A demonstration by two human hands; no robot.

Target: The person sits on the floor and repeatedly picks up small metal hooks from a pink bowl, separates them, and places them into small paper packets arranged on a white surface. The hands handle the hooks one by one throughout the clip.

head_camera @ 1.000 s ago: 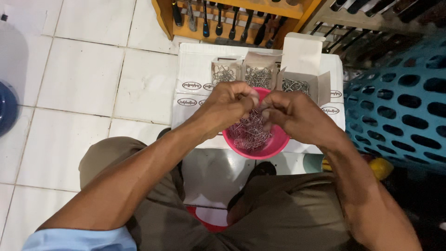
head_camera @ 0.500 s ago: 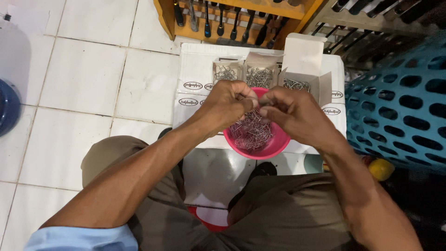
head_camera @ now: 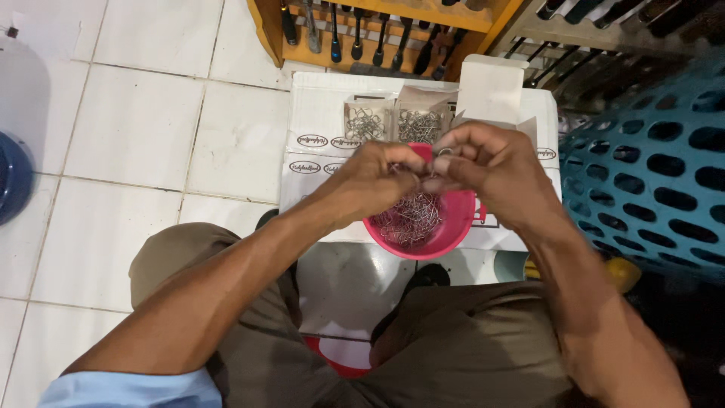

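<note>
Both hands meet over a pink bowl (head_camera: pixel 442 230) that sits on a white carton (head_camera: pixel 321 113) in front of the person's knees. The left hand (head_camera: pixel 374 181) has its grip closed, fingertips pinched on small wire hooks (head_camera: pixel 423 181) held just above the bowl. The right hand (head_camera: pixel 491 170) is curled the same way, its grip closed on the same little cluster, thumb and fingers touching those of the left hand. Directly below both grips lies a tangled heap of silvery wire hooks (head_camera: pixel 408 219) inside the bowl.

Just beyond the grips, two small open boxes (head_camera: pixel 393 121) stand side by side on the carton, each filled with more of the metal pieces. A white box flap (head_camera: pixel 491 87) stands upright just beyond the right grip. Farther beyond, a wooden rack (head_camera: pixel 377 38) holds dark-handled tools. To the right of the right grip is a blue plastic basket (head_camera: pixel 657 174) with oval holes. White floor tiles (head_camera: pixel 136 128) spread to the left of the left grip.
</note>
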